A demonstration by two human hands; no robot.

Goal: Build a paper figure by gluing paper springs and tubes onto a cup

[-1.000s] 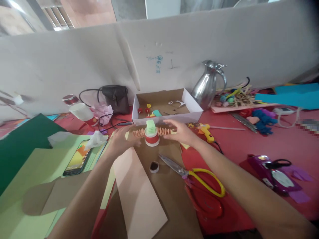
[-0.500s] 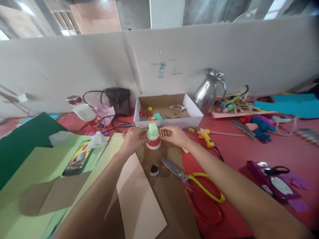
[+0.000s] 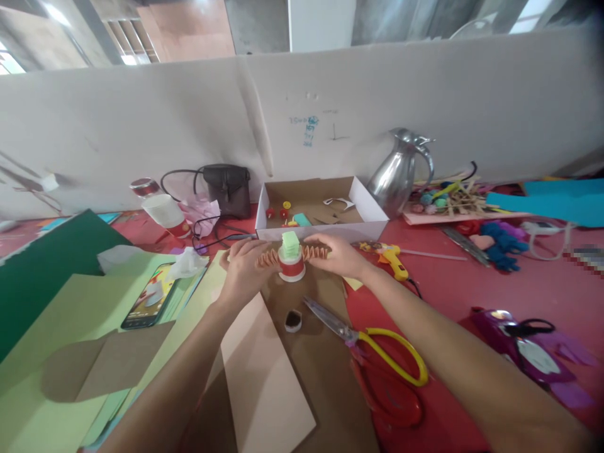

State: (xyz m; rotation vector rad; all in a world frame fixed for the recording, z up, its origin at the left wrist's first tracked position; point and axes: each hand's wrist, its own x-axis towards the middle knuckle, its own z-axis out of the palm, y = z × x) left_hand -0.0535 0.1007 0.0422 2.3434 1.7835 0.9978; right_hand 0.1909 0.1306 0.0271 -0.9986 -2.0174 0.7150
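Note:
A small white paper cup (image 3: 292,270) with a red band stands upright on the brown cardboard (image 3: 325,377). On its top sits a folded light green paper piece (image 3: 290,243). Brown accordion-folded paper strips stick out from either side of the cup. My left hand (image 3: 245,264) is closed on the outer end of the left pleated strip (image 3: 267,259). The right pleated strip (image 3: 315,252) has its outer end in the closed fingers of my right hand (image 3: 338,255). Some fingertips are hidden behind the strips.
Yellow-handled scissors (image 3: 349,333) lie near a small dark-filled white ring (image 3: 293,321). Behind the cup is a white box (image 3: 325,232) with small pieces. A yellow glue gun (image 3: 395,263) and a steel jug (image 3: 396,173) are rightward; a phone (image 3: 148,299) rests on papers leftward.
My left hand has shifted slightly away from the cup, and the left pleated strip looks more stretched. The right strip also spreads a little wider. The camera view has moved slightly.

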